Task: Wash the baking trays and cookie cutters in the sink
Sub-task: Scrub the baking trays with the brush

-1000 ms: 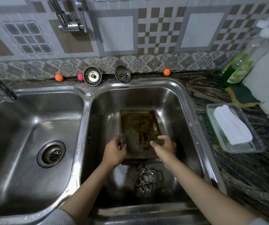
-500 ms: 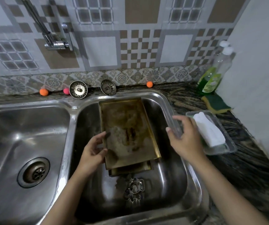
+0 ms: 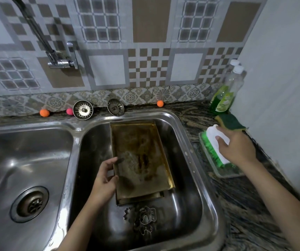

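while left hand holds tray, right hand grips brush.

We record the sink as plain silver steel, the upper baking tray as tarnished gold with dark brown staining down its middle, and the cookie cutters as dull grey metal. The counter shows a black stone surface streaked with tan and grey veining, while the wall tiles carry grey, white and brown squares, checkerboards and grid motifs above a floral border. We also note a scrubbing brush with white back and bright green bristles, a dark green sponge with yellow underside, green liquid in a clear white-capped bottle, and two orange balls and one pink ball.
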{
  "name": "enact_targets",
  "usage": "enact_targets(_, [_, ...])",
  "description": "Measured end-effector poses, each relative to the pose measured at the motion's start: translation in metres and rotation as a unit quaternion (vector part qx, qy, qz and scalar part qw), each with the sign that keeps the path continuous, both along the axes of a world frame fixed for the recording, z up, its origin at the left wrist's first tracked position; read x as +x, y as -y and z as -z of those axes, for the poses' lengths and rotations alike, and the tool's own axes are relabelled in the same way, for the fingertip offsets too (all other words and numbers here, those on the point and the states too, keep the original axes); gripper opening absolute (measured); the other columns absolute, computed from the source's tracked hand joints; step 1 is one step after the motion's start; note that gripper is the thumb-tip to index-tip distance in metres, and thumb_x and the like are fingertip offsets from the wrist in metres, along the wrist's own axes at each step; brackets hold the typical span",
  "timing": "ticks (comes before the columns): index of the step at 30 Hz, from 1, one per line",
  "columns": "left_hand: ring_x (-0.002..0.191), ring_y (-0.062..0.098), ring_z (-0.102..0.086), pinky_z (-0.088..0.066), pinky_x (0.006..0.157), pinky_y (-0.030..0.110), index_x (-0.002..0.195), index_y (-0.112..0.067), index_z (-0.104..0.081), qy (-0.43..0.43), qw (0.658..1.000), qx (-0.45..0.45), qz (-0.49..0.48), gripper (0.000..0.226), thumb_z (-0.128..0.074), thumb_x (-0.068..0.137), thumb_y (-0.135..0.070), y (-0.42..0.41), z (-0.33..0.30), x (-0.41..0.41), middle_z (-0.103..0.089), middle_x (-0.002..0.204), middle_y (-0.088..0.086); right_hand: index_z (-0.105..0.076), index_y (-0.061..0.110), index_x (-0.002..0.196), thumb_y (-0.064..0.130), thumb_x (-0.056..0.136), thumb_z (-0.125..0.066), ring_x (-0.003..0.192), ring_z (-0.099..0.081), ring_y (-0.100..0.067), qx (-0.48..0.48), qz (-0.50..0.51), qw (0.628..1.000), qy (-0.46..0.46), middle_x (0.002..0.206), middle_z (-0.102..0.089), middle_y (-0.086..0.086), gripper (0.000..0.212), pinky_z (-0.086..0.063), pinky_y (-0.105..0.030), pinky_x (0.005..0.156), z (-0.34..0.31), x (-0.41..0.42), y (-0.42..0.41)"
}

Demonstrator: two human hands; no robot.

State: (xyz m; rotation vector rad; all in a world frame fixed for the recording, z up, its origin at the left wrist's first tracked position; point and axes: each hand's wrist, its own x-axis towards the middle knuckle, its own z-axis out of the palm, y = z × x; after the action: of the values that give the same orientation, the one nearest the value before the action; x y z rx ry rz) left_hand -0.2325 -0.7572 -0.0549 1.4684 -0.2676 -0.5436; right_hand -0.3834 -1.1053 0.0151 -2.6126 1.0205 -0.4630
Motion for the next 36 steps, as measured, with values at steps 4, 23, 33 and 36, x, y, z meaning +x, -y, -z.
enact_targets(4, [0.099,0.012,-0.061,-0.055,0.063,0.018,0.121,-0.023,-0.049,0.032,0.998,0.026,-0.051,0.043,-0.047,0.091,0.008,0.008,-0.001,-0.006,-0.055,0.118,0.001,-0.056,0.03,0.132,0.028,0.092,-0.057,0.103,-0.06,-0.026,0.025,-0.049,0.992,0.11,0.12,-0.064,-0.006,0.04,-0.048,-0.031,0.076,-0.028,0.012,-0.037])
enact_targets(23, [0.124,0.004,-0.052,-0.046,0.104,0.042,0.135,-0.024,-0.05,0.149,0.977,0.053,-0.142,0.053,-0.051,0.091,0.005,0.021,-0.009,-0.049,-0.057,0.132,-0.008,-0.021,0.031,0.151,0.03,0.1,-0.036,0.078,-0.063,-0.024,0.109,-0.107,0.988,0.027,0.086,-0.065,-0.007,0.053,-0.047,-0.032,0.061,0.013,0.091,-0.173])
enact_targets(33, [0.123,0.008,-0.054,-0.046,0.103,0.043,0.134,-0.022,-0.052,0.143,0.979,0.04,-0.14,0.05,-0.048,0.092,0.005,0.016,-0.018,-0.057,-0.059,0.131,-0.006,-0.025,0.042,0.147,0.054,0.088,-0.055,0.065,-0.055,-0.013,0.142,-0.162,0.977,0.014,0.075,-0.065,0.001,0.067,-0.039,-0.019,0.049,-0.008,0.099,-0.153])
enact_targets(36, [0.123,0.009,-0.054,-0.048,0.101,0.045,0.132,-0.025,-0.053,0.138,0.977,0.039,-0.157,0.047,-0.049,0.093,0.002,0.011,-0.018,-0.048,-0.06,0.129,-0.006,-0.027,0.045,0.145,0.051,0.085,-0.061,0.053,-0.046,-0.005,0.14,-0.228,0.963,0.012,0.058,-0.054,0.004,0.069,-0.03,-0.014,0.044,-0.001,0.086,-0.171])
